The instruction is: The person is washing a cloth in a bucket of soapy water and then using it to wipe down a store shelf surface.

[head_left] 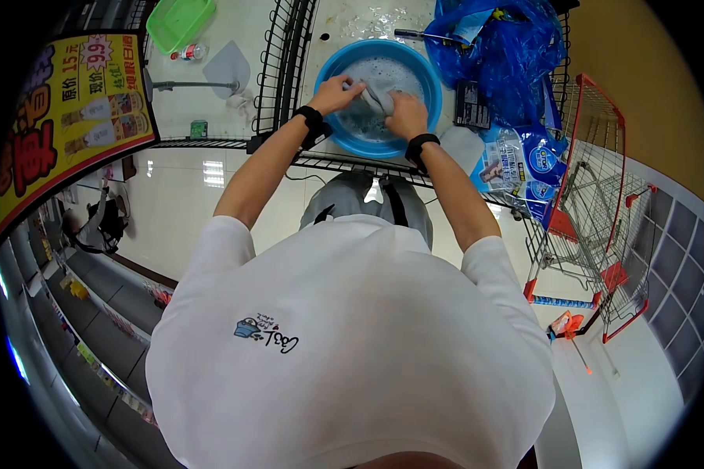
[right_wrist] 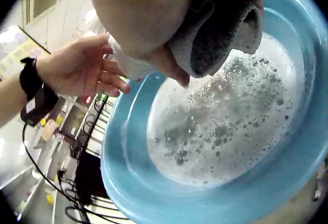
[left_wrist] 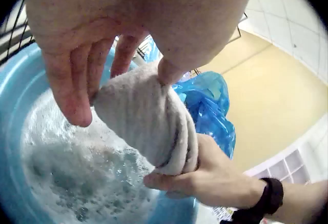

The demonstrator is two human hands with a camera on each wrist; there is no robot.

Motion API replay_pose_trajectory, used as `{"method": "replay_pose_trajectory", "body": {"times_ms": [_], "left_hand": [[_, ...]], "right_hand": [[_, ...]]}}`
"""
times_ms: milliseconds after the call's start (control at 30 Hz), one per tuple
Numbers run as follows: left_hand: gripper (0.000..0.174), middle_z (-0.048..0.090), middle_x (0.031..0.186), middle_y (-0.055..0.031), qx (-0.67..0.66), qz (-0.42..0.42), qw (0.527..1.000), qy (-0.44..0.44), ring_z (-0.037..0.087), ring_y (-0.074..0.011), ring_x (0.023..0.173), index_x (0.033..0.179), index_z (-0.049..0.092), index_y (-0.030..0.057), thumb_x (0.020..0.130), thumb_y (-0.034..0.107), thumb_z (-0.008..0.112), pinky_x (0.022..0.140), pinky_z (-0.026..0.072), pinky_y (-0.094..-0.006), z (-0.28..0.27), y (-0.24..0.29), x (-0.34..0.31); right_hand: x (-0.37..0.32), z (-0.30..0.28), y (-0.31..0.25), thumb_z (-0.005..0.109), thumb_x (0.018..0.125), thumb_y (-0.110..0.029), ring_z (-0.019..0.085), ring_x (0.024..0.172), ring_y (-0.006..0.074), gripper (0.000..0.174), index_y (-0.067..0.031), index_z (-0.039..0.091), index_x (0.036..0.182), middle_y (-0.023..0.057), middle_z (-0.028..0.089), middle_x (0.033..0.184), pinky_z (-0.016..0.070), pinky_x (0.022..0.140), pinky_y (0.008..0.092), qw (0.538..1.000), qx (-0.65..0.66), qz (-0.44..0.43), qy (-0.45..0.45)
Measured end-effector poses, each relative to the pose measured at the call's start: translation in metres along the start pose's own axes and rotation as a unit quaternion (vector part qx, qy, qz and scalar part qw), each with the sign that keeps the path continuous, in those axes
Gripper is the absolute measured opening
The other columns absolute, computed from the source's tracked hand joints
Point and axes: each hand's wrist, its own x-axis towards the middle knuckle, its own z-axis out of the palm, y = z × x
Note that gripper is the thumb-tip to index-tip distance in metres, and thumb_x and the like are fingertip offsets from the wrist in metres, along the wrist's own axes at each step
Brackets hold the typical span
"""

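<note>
One white shirt [head_left: 352,336], near; print appears to read "Cool". One yellow sign [head_left: 94,90], far left: "原价 15元", "现价 9.9". One blue basin [head_left: 433,87], far centre, foamy water inside. One grey cloth [left_wrist: 141,113], bunched, held above the water. Two hands: right hand [head_left: 407,116] grips the cloth's right side; left hand [head_left: 336,94] pinches its left end, other fingers loosely extended.
</note>
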Motion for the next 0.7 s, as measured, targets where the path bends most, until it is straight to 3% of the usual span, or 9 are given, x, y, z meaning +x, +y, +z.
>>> {"method": "replay_pose_trajectory", "body": {"times_ms": [100,133,200,300,367,400,467,567,700], "left_hand": [[0.053,0.061,0.120,-0.0196,0.129,0.171,0.974,0.068,0.066,-0.0277,0.099,0.131,0.050,0.0047,0.088,0.031,0.068,0.086,0.0538,-0.0359,-0.008,0.003,-0.011],[0.053,0.061,0.120,-0.0196,0.129,0.171,0.974,0.068,0.066,-0.0277,0.099,0.131,0.050,0.0047,0.088,0.031,0.068,0.086,0.0538,-0.0359,-0.012,0.005,-0.016],[0.070,0.046,0.142,-0.0177,0.295,0.387,0.868,0.095,0.049,-0.0299,0.127,0.142,0.040,0.0107,0.080,0.017,0.072,0.103,0.0438,-0.0407,-0.019,0.012,-0.026],[0.084,0.035,0.151,-0.0125,0.416,0.419,0.803,0.082,0.036,-0.0278,0.138,0.147,0.034,0.0136,0.074,0.010,0.074,0.110,0.0357,-0.0408,-0.022,0.027,-0.039],[0.072,0.036,0.151,-0.0110,0.466,0.434,0.763,0.108,0.036,-0.0260,0.139,0.146,0.035,0.0143,0.081,0.012,0.066,0.110,0.0354,-0.0403,-0.026,0.033,-0.038],[0.061,0.037,0.151,-0.0095,0.515,0.447,0.719,0.134,0.036,-0.0241,0.139,0.145,0.037,0.0151,0.088,0.014,0.058,0.111,0.0351,-0.0398,-0.028,0.032,-0.036],[0.059,0.038,0.150,-0.0086,0.504,0.474,0.708,0.139,0.037,-0.0235,0.138,0.144,0.038,0.0142,0.089,0.013,0.056,0.111,0.0350,-0.0396,-0.031,0.032,-0.031],[0.057,0.041,0.148,-0.0080,0.488,0.528,0.683,0.126,0.039,-0.0229,0.137,0.142,0.040,0.0107,0.088,0.012,0.056,0.111,0.0353,-0.0397,-0.038,0.034,-0.020],[0.048,0.053,0.134,-0.0074,0.487,0.577,0.653,0.064,0.049,-0.0234,0.128,0.134,0.047,0.0066,0.087,0.011,0.056,0.104,0.0417,-0.0405,-0.041,0.037,-0.001]], "right_hand": [[0.006,-0.008,0.003,0.076,0.068,-0.019,0.061,0.103,0.0336,0.047,-0.0119,0.065,0.113,0.0128,0.068,0.103,0.0479,0.087,0.0455,0.985,0.137,0.082,-0.069],[0.008,-0.009,0.004,0.077,0.068,-0.019,0.062,0.101,0.0353,0.049,-0.0107,0.066,0.114,0.0142,0.068,0.105,0.0484,0.087,0.0439,0.968,0.215,0.109,-0.067],[0.010,-0.015,0.004,0.078,0.067,-0.020,0.063,0.099,0.0370,0.051,-0.0095,0.066,0.116,0.0155,0.068,0.106,0.0489,0.087,0.0423,0.945,0.291,0.136,-0.065],[0.015,-0.022,0.006,0.081,0.066,-0.020,0.066,0.096,0.0328,0.054,-0.0040,0.066,0.115,0.0173,0.069,0.107,0.0486,0.088,0.0391,0.914,0.374,0.121,-0.103],[0.022,-0.014,0.014,0.082,0.067,-0.020,0.065,0.095,0.0263,0.053,0.0010,0.065,0.113,0.0165,0.069,0.104,0.0482,0.087,0.0350,0.851,0.464,0.095,-0.227],[0.023,-0.014,0.014,0.082,0.067,-0.020,0.065,0.095,0.0263,0.053,0.0010,0.065,0.113,0.0165,0.069,0.104,0.0482,0.087,0.0350,0.851,0.464,0.095,-0.228],[0.023,-0.015,0.013,0.079,0.069,-0.014,0.064,0.087,0.0189,0.042,0.0008,0.065,0.105,0.0077,0.069,0.096,0.0492,0.082,0.0315,0.839,0.489,0.049,-0.233],[0.022,-0.017,0.012,0.079,0.069,-0.014,0.064,0.088,0.0194,0.041,0.0002,0.064,0.105,0.0099,0.069,0.096,0.0475,0.085,0.0304,0.795,0.530,-0.001,-0.294],[0.024,-0.035,0.003,0.080,0.067,-0.017,0.064,0.090,0.0209,0.045,-0.0001,0.064,0.105,0.0107,0.069,0.095,0.0464,0.087,0.0297,0.797,0.511,0.007,-0.322]]}}
